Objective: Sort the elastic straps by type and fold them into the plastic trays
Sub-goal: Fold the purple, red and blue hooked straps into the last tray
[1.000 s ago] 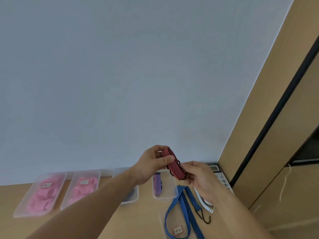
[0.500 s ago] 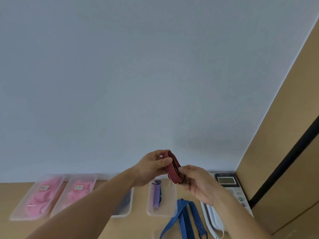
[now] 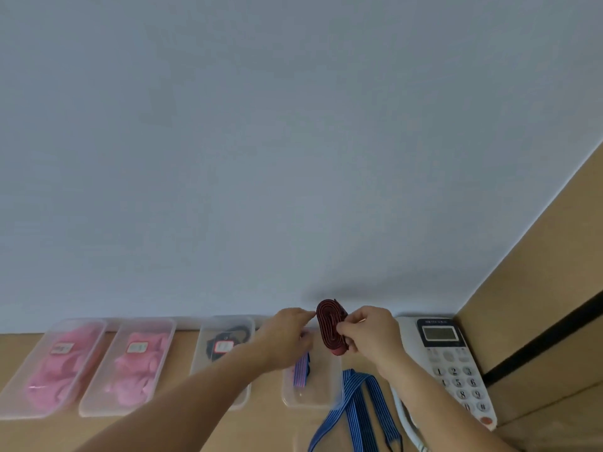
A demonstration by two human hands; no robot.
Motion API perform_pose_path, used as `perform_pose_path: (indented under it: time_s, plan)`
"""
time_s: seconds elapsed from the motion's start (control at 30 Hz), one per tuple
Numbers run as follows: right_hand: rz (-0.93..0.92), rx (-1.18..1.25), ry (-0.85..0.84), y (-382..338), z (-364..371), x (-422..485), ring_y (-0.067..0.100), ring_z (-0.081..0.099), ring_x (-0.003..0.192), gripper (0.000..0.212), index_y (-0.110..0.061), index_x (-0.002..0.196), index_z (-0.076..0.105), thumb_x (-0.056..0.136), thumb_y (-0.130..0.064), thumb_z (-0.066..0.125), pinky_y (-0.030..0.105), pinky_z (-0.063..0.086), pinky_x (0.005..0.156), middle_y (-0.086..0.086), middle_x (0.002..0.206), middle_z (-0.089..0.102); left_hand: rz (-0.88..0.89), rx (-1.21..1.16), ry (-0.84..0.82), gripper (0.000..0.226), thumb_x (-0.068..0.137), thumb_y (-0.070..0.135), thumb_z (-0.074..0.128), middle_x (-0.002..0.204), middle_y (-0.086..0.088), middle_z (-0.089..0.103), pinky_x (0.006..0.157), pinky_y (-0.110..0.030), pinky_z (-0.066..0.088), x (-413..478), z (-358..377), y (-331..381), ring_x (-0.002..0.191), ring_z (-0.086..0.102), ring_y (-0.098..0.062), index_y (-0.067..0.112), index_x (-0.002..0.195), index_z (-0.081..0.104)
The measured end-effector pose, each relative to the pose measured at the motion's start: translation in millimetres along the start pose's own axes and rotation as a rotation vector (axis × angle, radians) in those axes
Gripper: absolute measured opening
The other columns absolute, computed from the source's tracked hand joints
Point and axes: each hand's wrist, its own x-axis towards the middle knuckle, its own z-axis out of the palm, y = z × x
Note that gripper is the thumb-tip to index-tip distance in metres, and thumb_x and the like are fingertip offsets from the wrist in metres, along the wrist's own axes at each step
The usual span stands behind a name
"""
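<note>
Pale blue-grey wall [image 3: 293, 141] fills most of what I see, and it meets the wooden table [image 3: 267, 419] low in the view. Only a narrow band of table shows along the bottom. On the right a wooden panel [image 3: 538, 308] with a dark strip [image 3: 538, 344] closes that side off, so the open room I have lies to the left and up along the wall.

Four clear trays stand in a row at the wall edge. The leftmost tray [image 3: 9, 406] and the second tray [image 3: 94, 407] sit almost touching, and each holds pink straps [image 3: 62, 370] under a small label. The third tray [image 3: 202, 340] stands a little apart and holds a dark strap [image 3: 241, 331]. The left forearm crosses its near right corner. The fourth tray [image 3: 321, 393] holds a purple-and-blue strap [image 3: 301, 373] along its left side, and the rest of its floor is bare.

Both hands are raised in line with the fourth tray's far end. The right hand [image 3: 372, 337] pinches the red-and-black strap [image 3: 329, 327] on its right side, between the thumb and curled fingers. The strap is folded into a flat oval coil standing on edge. The left hand [image 3: 287, 334] shows me its back, with its fingertips meeting the coil's upper left edge. I cannot tell whether they grip the coil or only touch it.

A blue striped strap [image 3: 357, 406] lies loose on the table in long loops. It overlaps the fourth tray's near right corner and runs off the bottom edge. Just to its right a white telephone [image 3: 453, 370] sits against the panel, and the right forearm passes over its handset side.
</note>
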Motion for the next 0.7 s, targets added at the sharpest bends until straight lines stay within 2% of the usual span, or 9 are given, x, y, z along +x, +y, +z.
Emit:
perform_pose_path:
  time_s: [0.03, 0.1, 0.13, 0.2, 0.27, 0.33, 0.43, 0.53, 0.7]
  plan:
    - [-0.024, -0.112, 0.024, 1, 7, 0, 0.012, 0.063, 0.054, 0.008, -0.016, 0.07, 0.068, 0.076, -0.012, 0.073, 0.03, 0.054, 0.058, 0.0, 0.059, 0.069, 0.062, 0.108, -0.047, 0.048, 0.092, 0.032, 0.042, 0.138, -0.006, 0.053, 0.112, -0.039, 0.034, -3, 4, -8, 0.135, 0.039, -0.022, 0.014, 0.136, 0.051]
    - [-0.075, -0.334, 0.069, 3, 23, 0, 0.008, 0.064, 0.064, 0.01, -0.023, 0.071, 0.066, 0.078, -0.018, 0.07, 0.023, 0.05, 0.056, -0.007, 0.067, 0.067, 0.109, 0.31, -0.152, 0.054, 0.094, 0.032, 0.042, 0.153, -0.004, 0.037, 0.119, -0.042, 0.021, -5, 13, -22, 0.149, 0.017, -0.023, 0.014, 0.145, 0.041]
    - [-0.097, -0.409, 0.087, 6, 31, 1, 0.007, 0.064, 0.066, 0.01, -0.025, 0.072, 0.065, 0.079, -0.018, 0.068, 0.024, 0.051, 0.057, -0.009, 0.07, 0.066, 0.127, 0.376, -0.18, 0.057, 0.095, 0.033, 0.042, 0.157, -0.003, 0.03, 0.12, -0.042, 0.016, -5, 17, -27, 0.151, 0.009, -0.022, 0.014, 0.149, 0.035]
    - [-0.122, -0.549, 0.101, 16, 48, 4, 0.01, 0.063, 0.069, 0.01, -0.021, 0.074, 0.065, 0.082, -0.016, 0.062, 0.027, 0.052, 0.061, -0.006, 0.071, 0.065, 0.159, 0.423, -0.216, 0.064, 0.096, 0.038, 0.041, 0.16, -0.003, 0.024, 0.121, -0.042, 0.011, -4, 24, -34, 0.152, 0.003, -0.022, 0.012, 0.152, 0.028]
    - [-0.141, -0.671, 0.106, 26, 65, 6, 0.015, 0.064, 0.07, 0.013, -0.015, 0.076, 0.067, 0.086, -0.015, 0.057, 0.027, 0.046, 0.059, -0.001, 0.074, 0.067, 0.181, 0.423, -0.247, 0.071, 0.095, 0.044, 0.042, 0.163, -0.004, 0.018, 0.122, -0.041, 0.006, -4, 31, -37, 0.152, 0.002, -0.022, 0.011, 0.155, 0.02]
    - [-0.158, -0.75, 0.12, 34, 78, 9, 0.016, 0.066, 0.077, 0.014, -0.016, 0.086, 0.067, 0.091, -0.019, 0.054, 0.024, 0.04, 0.059, 0.001, 0.084, 0.069, 0.208, 0.42, -0.242, 0.079, 0.093, 0.046, 0.045, 0.163, -0.004, 0.015, 0.122, -0.04, 0.005, -5, 36, -40, 0.151, 0.004, -0.022, 0.013, 0.156, 0.013]
    - [-0.128, -0.847, 0.094, 40, 91, 9, 0.019, 0.067, 0.091, 0.02, -0.017, 0.102, 0.065, 0.097, -0.024, 0.047, 0.025, 0.042, 0.066, 0.001, 0.098, 0.07, 0.235, 0.387, -0.184, 0.083, 0.088, 0.044, 0.055, 0.16, -0.004, 0.023, 0.121, -0.038, 0.012, -5, 44, -44, 0.148, 0.016, -0.022, 0.015, 0.155, 0.017]
    - [-0.1, -0.916, 0.046, 45, 100, 7, 0.021, 0.066, 0.098, 0.02, -0.016, 0.107, 0.062, 0.099, -0.023, 0.045, 0.029, 0.046, 0.071, 0.002, 0.105, 0.069, 0.226, 0.34, -0.12, 0.075, 0.086, 0.041, 0.057, 0.155, -0.005, 0.035, 0.117, -0.037, 0.021, -3, 49, -47, 0.145, 0.026, -0.023, 0.014, 0.15, 0.028]
    - [-0.133, -0.857, 0.025, 53, 103, 9, 0.022, 0.064, 0.094, 0.017, -0.016, 0.105, 0.06, 0.098, -0.025, 0.049, 0.027, 0.037, 0.065, 0.004, 0.107, 0.065, 0.194, 0.382, -0.075, 0.053, 0.083, 0.041, 0.056, 0.134, -0.005, 0.051, 0.104, -0.038, 0.035, 3, 52, -50, 0.126, 0.044, -0.027, 0.015, 0.128, 0.046]
